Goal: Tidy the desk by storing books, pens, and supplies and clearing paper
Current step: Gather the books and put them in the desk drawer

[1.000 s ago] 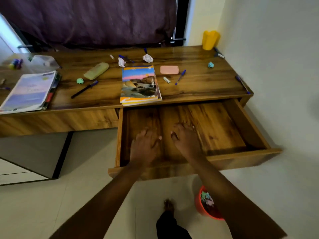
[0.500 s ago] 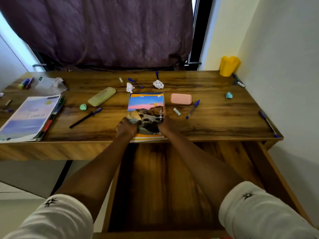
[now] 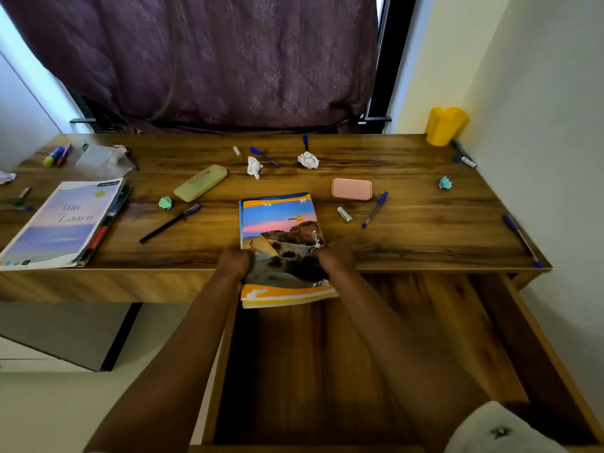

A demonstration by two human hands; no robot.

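The stack of notebooks (image 3: 281,237) lies at the front edge of the desk (image 3: 408,237), its near end jutting past that edge over the open drawer (image 3: 294,371). The 2 hands flank it there: the left hand (image 3: 235,261) grips its left side and the right hand (image 3: 333,256) its right, fingers curled round the covers.

My head camera, the only view, looks forward and steeply down over the desk (image 3: 408,230) from its front side, the open drawer (image 3: 294,371) filling the lower middle of the frame. It sits close: my left hand (image 3: 237,261) and right hand (image 3: 333,258), reaching up from the bottom edge, hold a book (image 3: 281,230) at mid-frame. The wide lens reaches the curtain (image 3: 212,60) along the top and the wall (image 3: 555,125) on the right.
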